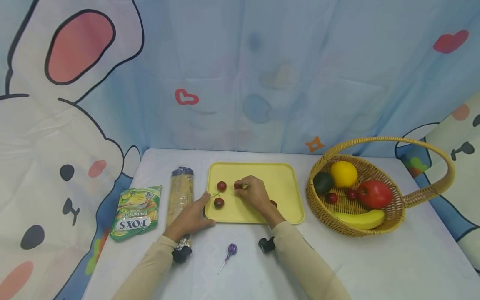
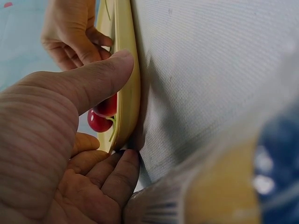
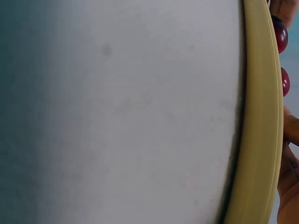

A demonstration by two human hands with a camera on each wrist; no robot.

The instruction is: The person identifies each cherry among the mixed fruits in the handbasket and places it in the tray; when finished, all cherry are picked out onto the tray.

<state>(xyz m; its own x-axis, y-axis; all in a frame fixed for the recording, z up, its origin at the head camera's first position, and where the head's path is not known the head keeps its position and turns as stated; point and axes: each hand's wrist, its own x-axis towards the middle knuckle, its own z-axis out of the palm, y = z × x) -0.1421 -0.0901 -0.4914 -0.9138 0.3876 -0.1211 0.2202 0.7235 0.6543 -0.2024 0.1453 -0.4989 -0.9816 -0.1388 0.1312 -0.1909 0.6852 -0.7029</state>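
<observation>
A yellow tray (image 1: 232, 214) lies on the white table with several dark red cherries on it. Over its middle, my right hand (image 1: 256, 195) pinches one cherry (image 1: 238, 186) between thumb and fingertips. Two more cherries are near the tray's left side, one round cherry (image 1: 221, 186) and a stemmed cherry (image 1: 219, 203) nearer me. Another cherry (image 1: 274, 203) shows partly behind the right wrist. My left hand (image 1: 191, 218) holds the tray's near left corner, the thumb along the front rim and the fingers at the left side; in the left wrist view the thumb (image 2: 100, 79) crosses the rim.
A wicker basket (image 1: 403, 204) of fruit with a tall handle stands on the right. A long clear packet (image 1: 181, 189) lies under the left forearm, beside a green FOX'S bag (image 1: 136, 212). A purple lollipop (image 1: 232, 249) lies in front of the tray.
</observation>
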